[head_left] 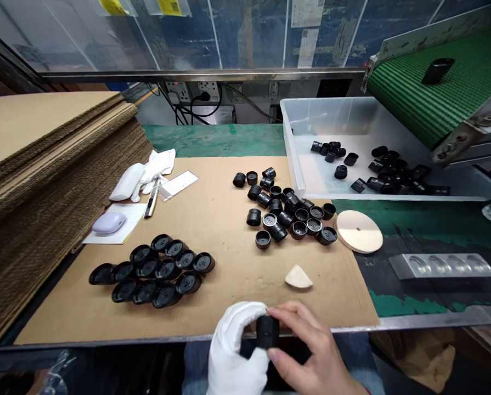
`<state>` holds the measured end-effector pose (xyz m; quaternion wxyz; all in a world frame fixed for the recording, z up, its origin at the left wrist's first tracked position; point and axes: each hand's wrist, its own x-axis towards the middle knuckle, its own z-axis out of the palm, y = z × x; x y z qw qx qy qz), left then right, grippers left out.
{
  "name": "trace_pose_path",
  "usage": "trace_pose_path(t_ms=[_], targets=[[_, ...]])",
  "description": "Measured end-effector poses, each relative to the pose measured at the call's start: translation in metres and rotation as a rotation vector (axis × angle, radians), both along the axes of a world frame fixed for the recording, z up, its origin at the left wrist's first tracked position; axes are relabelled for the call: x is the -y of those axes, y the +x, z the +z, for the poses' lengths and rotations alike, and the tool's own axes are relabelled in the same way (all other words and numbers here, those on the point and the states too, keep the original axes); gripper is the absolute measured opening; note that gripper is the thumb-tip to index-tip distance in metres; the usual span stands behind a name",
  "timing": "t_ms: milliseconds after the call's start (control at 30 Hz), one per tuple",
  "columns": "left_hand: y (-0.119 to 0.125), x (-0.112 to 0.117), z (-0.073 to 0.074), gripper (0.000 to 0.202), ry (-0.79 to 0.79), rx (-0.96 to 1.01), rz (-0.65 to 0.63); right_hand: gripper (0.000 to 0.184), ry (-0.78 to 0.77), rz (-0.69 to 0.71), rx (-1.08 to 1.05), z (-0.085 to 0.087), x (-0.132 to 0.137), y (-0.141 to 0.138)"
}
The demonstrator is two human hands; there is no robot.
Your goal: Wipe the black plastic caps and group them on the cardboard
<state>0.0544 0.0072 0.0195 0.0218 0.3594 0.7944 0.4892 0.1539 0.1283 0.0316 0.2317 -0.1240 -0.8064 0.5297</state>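
Near the front edge of the table, a small black plastic cap [267, 331] is held on its side between both hands. My left hand [235, 351], in a white glove, curls its thumb and fingers around one end. The bare fingers of my right hand [311, 351] pinch the cap from the other side. A wedge-shaped cream pad [298, 277] lies just beyond. To the left, several black caps [147, 267] stand in close rows with their open ends up. Farther back is a loose heap of similar caps [285, 219], some upright and some tipped over.
Stacked cardboard [64, 164] rises at the left, near white gloves [157, 167], a cutter knife [151, 202] and a lilac case [108, 222]. At the right are a round cream disc [359, 231], a metal block with round recesses [442, 266], a translucent bin [327, 123] with caps and a green conveyor belt [471, 82].
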Motion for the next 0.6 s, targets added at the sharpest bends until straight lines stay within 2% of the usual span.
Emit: trace_pose_path(t_ms=[100, 200, 300, 433, 600], targets=[[-0.0028, 0.001, -0.0006, 0.032, -0.046, -0.076, 0.013, 0.044, 0.002, 0.031, 0.026, -0.0007, 0.0, -0.0007], [-0.005, 0.0005, -0.0033, 0.031, -0.072, -0.145, 0.014, 0.046, 0.037, 0.004, 0.025, -0.0019, 0.0006, -0.0014], [-0.004, -0.0011, -0.0058, 0.027, -0.051, -0.049, 0.057, 0.043, 0.074, -0.016, 0.037, -0.0021, -0.0005, -0.002], [0.0001, -0.0022, -0.0055, 0.022, 0.002, 0.093, 0.104, 0.03, 0.045, -0.018, 0.01, -0.0005, -0.0038, -0.0022], [0.0015, -0.0032, -0.0022, 0.026, -0.04, 0.039, 0.073, 0.03, 0.071, -0.046, -0.053, 0.0015, -0.0065, -0.0011]])
